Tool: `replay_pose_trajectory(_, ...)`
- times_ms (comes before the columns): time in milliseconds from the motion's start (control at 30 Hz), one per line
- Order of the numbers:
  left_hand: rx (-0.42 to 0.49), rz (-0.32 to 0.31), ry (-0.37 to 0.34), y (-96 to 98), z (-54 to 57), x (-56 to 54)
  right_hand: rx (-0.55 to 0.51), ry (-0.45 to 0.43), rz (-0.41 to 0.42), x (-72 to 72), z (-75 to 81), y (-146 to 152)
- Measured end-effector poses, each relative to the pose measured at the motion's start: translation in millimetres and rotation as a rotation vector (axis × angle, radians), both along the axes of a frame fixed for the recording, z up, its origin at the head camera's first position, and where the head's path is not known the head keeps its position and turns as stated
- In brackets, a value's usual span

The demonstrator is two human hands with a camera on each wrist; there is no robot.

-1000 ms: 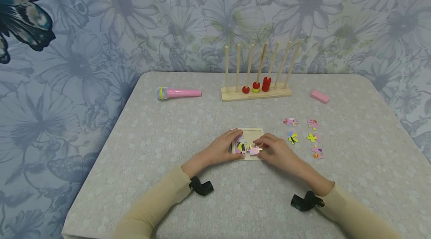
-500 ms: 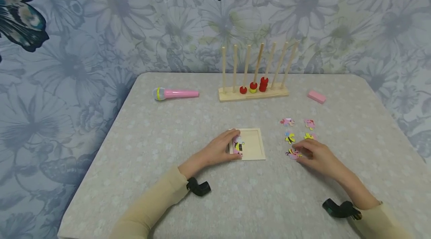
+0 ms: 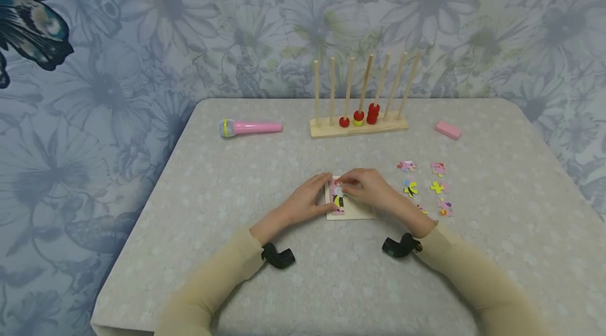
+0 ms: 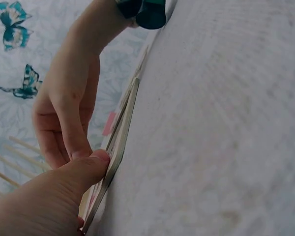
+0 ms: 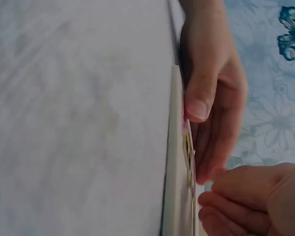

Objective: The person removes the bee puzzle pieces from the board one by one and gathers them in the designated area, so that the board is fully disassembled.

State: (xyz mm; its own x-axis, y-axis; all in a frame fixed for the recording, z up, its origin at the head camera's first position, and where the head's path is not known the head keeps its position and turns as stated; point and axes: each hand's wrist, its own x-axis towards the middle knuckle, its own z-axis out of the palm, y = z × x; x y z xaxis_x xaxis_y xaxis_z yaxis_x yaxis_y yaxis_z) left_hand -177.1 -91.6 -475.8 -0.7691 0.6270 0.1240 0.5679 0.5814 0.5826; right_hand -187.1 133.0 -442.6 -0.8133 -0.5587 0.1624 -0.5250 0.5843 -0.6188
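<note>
On my feed the puzzle tray [image 3: 357,211] lies on the bench [image 3: 236,178] between the two hands. The right hand [image 3: 371,186] was out at the loose jigsaw pieces [image 3: 410,188] half a second ago; now its bent fingertips are over the tray's upper left, so I judge attention is back on seating the left column. I cannot tell whether it pinches a piece or merely touches one. The left hand [image 3: 303,200] grips the tray's left side, thumb toward the near end, fingers toward the far end.

The tray is pale wood with a low rim; the black-and-yellow bee artwork [image 3: 338,202] sits just beside the left thumb, pink and red printing beyond it. Right of the right hand lie six loose pieces, one partly hidden by its forearm. Beyond both hands stands a bead counting frame [image 3: 331,131]; a toy microphone [image 3: 258,128] lies ahead of the left hand.
</note>
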Motion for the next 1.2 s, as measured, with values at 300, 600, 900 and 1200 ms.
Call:
replay_pose_trajectory(300,-0.009,0.019,-0.005,1.1,-0.2,2.3,0.109,0.101,-0.014,6.2,-1.1,-18)
replay_pose_trajectory(600,-0.006,0.019,-0.014,0.0,0.0,4.1,0.002,0.035,-0.005,-0.1,-8.5,-19)
replay_pose_trajectory(900,-0.033,0.032,-0.034,0.6,-1.4,3.0,-0.005,0.033,-0.001,-12.6,5.5,14)
replay_pose_trajectory(1200,-0.046,0.043,-0.039,2.2,-1.5,1.4,0.076,0.081,-0.112,-39.1,4.5,99)
